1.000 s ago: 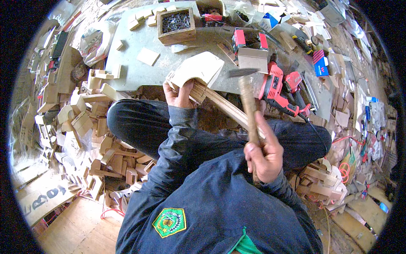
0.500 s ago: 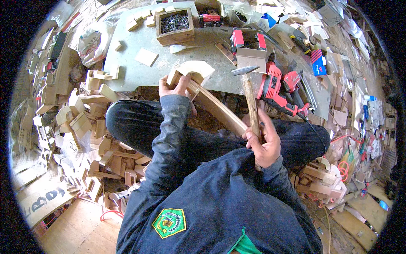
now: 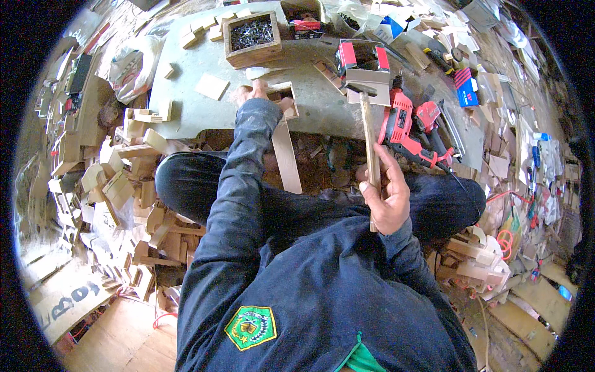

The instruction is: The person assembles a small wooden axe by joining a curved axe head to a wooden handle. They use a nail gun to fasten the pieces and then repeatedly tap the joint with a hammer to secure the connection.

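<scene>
My left hand (image 3: 259, 93) is closed on one end of a wooden piece (image 3: 287, 158), a long pale strip with a box-like frame at its top. The frame end is at the near edge of the grey work surface (image 3: 186, 111), and the strip slants down toward my lap. Part of the grip is hidden behind my own wrist and sleeve. In my right hand (image 3: 390, 193) is a hammer (image 3: 368, 124), held by its wooden handle with the dark metal head up. The index finger lies stretched out beside the handle.
A wooden box of nails (image 3: 253, 36) stands on the surface, with an open red-and-white carton (image 3: 365, 65) to its right. Right of the hammer lie a red power drill (image 3: 400, 124) and a red nail gun (image 3: 434, 124). Wood offcuts (image 3: 124, 167) are heaped at the left.
My left hand has moved forward and turned the wooden piece, so its strip now points more toward me and its frame end opens upward. The hammer is more upright, its head slightly higher.
</scene>
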A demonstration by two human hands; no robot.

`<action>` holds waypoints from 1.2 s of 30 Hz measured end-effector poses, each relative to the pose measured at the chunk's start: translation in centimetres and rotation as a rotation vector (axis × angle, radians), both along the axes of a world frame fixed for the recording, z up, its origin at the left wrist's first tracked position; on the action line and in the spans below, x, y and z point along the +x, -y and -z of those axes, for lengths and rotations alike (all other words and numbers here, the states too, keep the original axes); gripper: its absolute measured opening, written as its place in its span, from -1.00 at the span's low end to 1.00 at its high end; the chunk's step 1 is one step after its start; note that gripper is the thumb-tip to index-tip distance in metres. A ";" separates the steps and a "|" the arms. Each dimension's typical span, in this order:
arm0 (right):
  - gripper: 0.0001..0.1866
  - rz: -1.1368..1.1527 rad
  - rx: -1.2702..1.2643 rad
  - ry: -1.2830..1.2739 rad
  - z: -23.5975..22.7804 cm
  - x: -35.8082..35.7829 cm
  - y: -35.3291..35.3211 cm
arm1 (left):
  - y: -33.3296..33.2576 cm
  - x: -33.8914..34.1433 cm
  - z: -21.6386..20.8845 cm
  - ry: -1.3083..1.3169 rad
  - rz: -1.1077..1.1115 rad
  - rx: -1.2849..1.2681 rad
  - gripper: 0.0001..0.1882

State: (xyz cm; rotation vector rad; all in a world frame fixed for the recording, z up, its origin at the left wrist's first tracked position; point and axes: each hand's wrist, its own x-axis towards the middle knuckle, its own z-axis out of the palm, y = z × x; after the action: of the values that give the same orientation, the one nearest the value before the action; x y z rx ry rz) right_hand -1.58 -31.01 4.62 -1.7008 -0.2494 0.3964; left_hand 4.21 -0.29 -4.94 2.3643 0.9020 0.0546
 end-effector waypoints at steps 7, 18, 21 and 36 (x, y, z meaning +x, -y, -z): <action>-0.38 -0.122 -0.156 0.214 0.6 2.8 -0.8 | -3.5 1.7 0.6 -0.075 0.012 -0.137 -0.25; -0.54 -0.219 -0.482 0.516 6.6 7.0 -8.2 | -6.9 -3.3 -1.7 0.577 0.151 -0.866 -0.70; -0.63 -0.201 -0.246 0.558 3.3 7.8 -8.9 | -5.2 -4.8 -3.2 0.689 0.161 -1.142 -0.63; -0.31 -0.732 -0.185 0.312 -3.4 5.8 -8.5 | 2.3 -5.9 -7.4 0.602 -0.270 -0.969 -0.67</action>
State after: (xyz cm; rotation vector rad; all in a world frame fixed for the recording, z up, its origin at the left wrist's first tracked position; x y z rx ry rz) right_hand 4.23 -22.48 8.05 -1.8088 -1.1088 0.7020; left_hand -1.67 -2.63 2.42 1.2134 0.7007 0.3339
